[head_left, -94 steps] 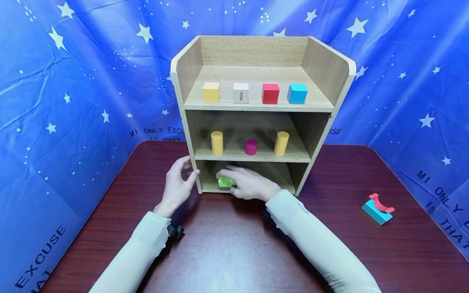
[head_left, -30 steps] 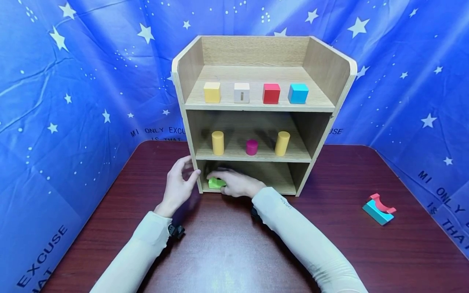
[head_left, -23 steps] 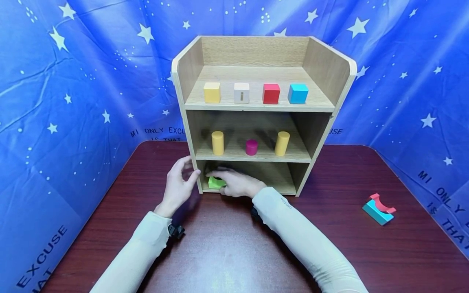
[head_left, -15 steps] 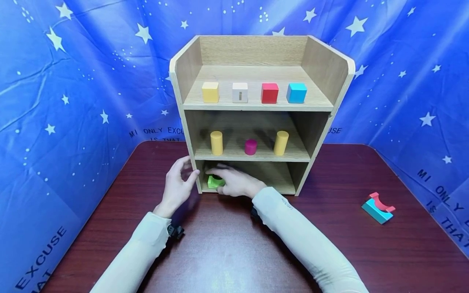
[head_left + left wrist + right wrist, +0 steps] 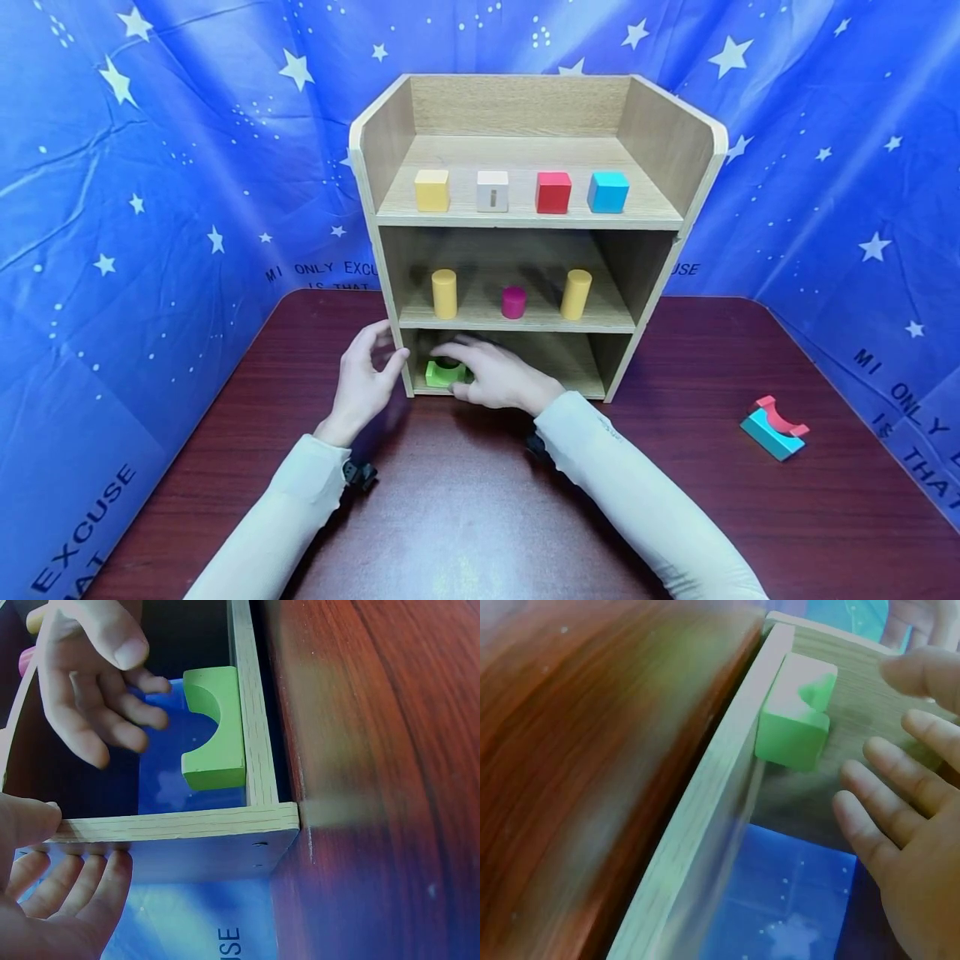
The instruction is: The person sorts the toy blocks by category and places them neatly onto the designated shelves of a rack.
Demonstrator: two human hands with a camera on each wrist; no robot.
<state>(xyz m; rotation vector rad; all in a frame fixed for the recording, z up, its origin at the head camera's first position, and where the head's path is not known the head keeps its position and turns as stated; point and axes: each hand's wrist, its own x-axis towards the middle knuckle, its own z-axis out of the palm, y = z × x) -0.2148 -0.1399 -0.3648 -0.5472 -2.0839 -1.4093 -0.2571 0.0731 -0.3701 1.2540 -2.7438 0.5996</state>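
Observation:
A green arch block point(image 5: 442, 377) stands on the bottom shelf near the left side of the wooden shelf unit point(image 5: 525, 222), its curved hollow facing up. My right hand point(image 5: 498, 375) hovers just right of it, fingers spread and relaxed; in the right wrist view a gap separates the fingertips from the green block point(image 5: 791, 739). With thumb and fingers on either face, my left hand point(image 5: 362, 383) grips the front edge of the unit's left side panel, as the left wrist view confirms at the panel point(image 5: 180, 825).
Yellow point(image 5: 432, 192), white point(image 5: 492, 192), red point(image 5: 552, 193) and blue point(image 5: 608, 192) cubes line the top shelf. Two yellow cylinders point(image 5: 445, 294) flank a magenta one point(image 5: 513, 302) on the middle shelf. A red arch block point(image 5: 780, 417) lies against a turquoise block point(image 5: 771, 437) on the table's right.
My right hand slid the green arch block left along the bottom shelf, then let go and drew back slightly right. My left hand stays on the side panel.

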